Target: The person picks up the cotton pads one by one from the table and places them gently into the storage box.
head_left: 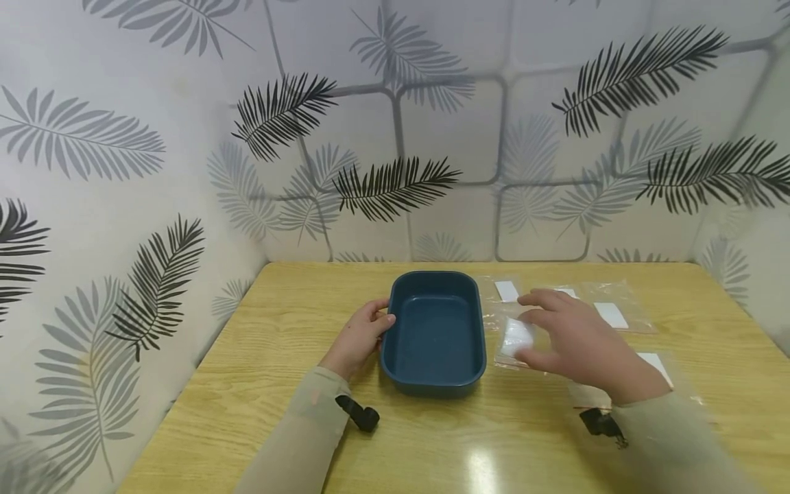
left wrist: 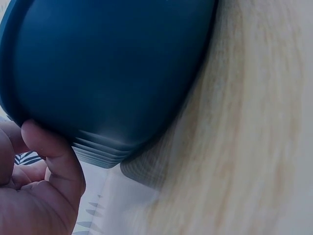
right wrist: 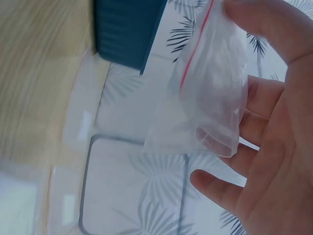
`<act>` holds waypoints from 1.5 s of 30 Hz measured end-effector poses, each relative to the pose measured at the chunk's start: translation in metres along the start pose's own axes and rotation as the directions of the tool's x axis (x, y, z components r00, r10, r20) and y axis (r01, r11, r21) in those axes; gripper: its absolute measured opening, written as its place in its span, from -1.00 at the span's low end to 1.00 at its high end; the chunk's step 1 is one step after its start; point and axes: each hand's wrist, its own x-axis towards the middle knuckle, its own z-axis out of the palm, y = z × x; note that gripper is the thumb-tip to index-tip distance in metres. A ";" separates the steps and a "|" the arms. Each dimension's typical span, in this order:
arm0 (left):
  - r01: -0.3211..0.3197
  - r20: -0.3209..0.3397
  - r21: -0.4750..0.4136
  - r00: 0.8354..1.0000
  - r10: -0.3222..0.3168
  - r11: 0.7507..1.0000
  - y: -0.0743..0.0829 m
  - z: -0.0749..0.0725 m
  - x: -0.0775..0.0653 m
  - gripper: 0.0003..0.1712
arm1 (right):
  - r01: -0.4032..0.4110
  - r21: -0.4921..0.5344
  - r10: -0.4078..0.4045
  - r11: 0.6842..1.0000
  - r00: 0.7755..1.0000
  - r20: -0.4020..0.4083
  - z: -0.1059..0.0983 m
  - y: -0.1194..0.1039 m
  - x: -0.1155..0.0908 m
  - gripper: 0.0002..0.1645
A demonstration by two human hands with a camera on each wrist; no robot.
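Observation:
A deep blue rectangular basin (head_left: 438,336) with rounded corners stands on the table, and nothing lies inside it. My left hand (head_left: 360,336) grips its left rim, the thumb over the edge and the fingers on the outer wall. In the left wrist view the thumb presses against the basin's side (left wrist: 107,73). My right hand (head_left: 577,339) is just right of the basin, pinching a small clear zip bag (right wrist: 210,107) between thumb and fingers. A red strip runs along the bag's zip. In the head view the bag looks whitish; its contents are unclear.
More clear bags with white labels lie on the wooden table (head_left: 259,384): one behind the held bag (head_left: 507,291), one farther right (head_left: 611,315), another partly under the right forearm (head_left: 655,367). A leaf-patterned wall (head_left: 444,226) closes the table's back.

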 end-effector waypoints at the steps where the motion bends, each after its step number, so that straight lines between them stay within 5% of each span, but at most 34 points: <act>1: 0.001 -0.002 0.000 1.000 -0.001 1.000 0.000 0.000 0.000 -0.45 | -0.001 0.005 0.001 1.000 1.000 0.003 0.001 -0.003 0.005 -0.46; 9: 0.012 -0.013 0.006 1.000 -0.012 1.000 -0.001 -0.001 0.002 -0.47 | 0.055 0.003 -0.055 0.998 0.997 0.054 0.018 -0.024 0.053 -0.42; 20: 0.006 -0.043 0.005 0.999 -0.006 1.000 0.000 0.002 0.001 -0.49 | 0.002 -0.024 0.003 1.000 0.977 0.212 0.036 -0.044 0.105 -0.36; 45: 0.006 -0.022 0.002 1.000 -0.006 1.000 0.000 0.002 0.001 -0.47 | -0.035 -0.049 0.043 0.998 0.984 0.175 0.045 -0.028 0.107 -0.12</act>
